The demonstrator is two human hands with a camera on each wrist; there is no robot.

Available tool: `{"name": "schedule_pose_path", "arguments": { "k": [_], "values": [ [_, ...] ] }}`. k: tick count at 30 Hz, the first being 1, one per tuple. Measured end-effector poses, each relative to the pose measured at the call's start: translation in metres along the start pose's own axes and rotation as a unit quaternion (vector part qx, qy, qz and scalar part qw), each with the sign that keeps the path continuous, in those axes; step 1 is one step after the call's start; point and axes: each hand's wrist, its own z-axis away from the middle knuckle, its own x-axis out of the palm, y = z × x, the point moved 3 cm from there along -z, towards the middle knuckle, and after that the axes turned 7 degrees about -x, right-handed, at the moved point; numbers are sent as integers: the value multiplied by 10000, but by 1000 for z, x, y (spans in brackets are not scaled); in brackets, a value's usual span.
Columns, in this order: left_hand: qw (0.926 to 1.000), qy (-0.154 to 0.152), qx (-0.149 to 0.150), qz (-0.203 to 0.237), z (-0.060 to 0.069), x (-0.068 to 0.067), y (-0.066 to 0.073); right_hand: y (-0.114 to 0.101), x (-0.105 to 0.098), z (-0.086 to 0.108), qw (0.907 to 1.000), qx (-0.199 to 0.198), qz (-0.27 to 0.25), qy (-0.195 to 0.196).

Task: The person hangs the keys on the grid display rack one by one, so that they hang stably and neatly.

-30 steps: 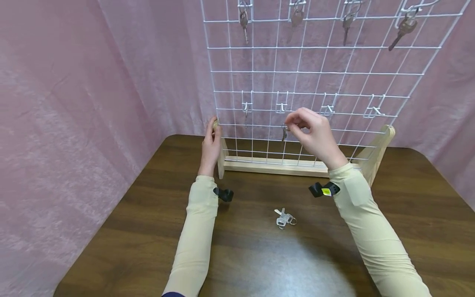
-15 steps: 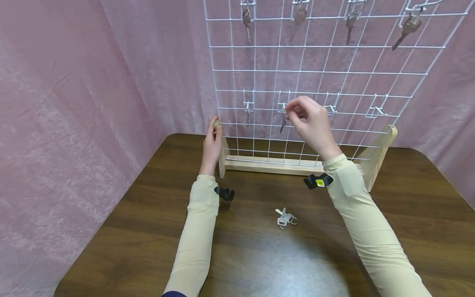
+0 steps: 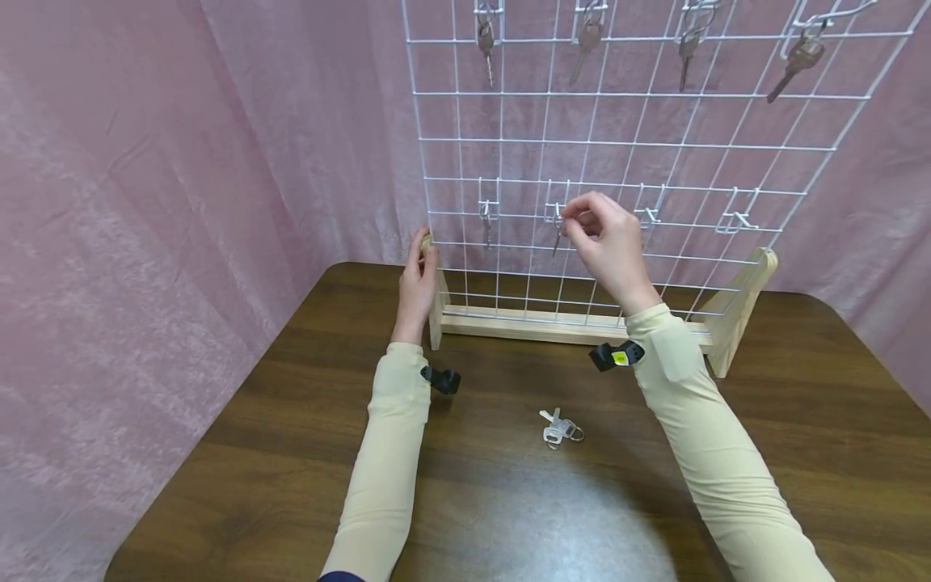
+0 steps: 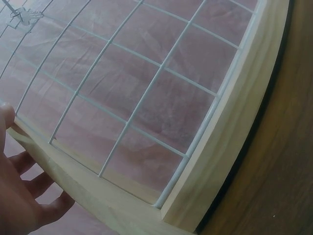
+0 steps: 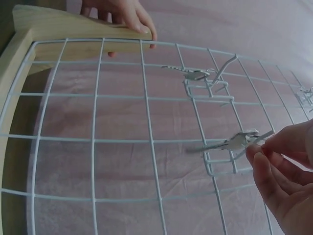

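My right hand (image 3: 609, 242) pinches a small key (image 5: 238, 142) near its head, at a white wire hook (image 3: 558, 212) in the lower row of the grid rack. In the right wrist view the hook's prong reaches the fingertips; whether the key's ring is over it is hidden by them. My left hand (image 3: 416, 291) grips the rounded end of the rack's left wooden support (image 5: 73, 24), thumb on one side and fingers on the other. Another key (image 5: 197, 75) hangs on the neighbouring hook to the left.
Several keys, such as one at upper right (image 3: 803, 55), hang along the grid's upper row. Two lower hooks (image 3: 738, 220) to the right bear no key. Loose keys (image 3: 556, 428) lie on the brown table (image 3: 494, 501). A pink curtain (image 3: 327, 121) stands behind.
My right hand has risen and moved slightly left, bringing the key up to the second lower hook, then dipped a little. My left hand keeps its grip on the support.
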Motion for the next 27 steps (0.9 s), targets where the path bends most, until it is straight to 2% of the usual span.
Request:
{"name": "schedule_pose_path", "arguments": {
  "k": [6,14,18,22,27],
  "values": [
    [10000,4,29,-32,0,1,-2,6,-4,14,9998,167,126,-77],
    [9999,83,72,-133,0,1,-1,13,-4,44,9983,174,259,-489],
    [9999,14,57,-82,1,0,-1,15,-3,53,9972,123,256,-688],
    [10000,-42,64,-32,1,0,-1,15,-1,61,9941,-195,294,-1023],
    [9999,-28,44,-125,0,0,0,12,4,74,9848,-725,337,-1539]
  ]
}}
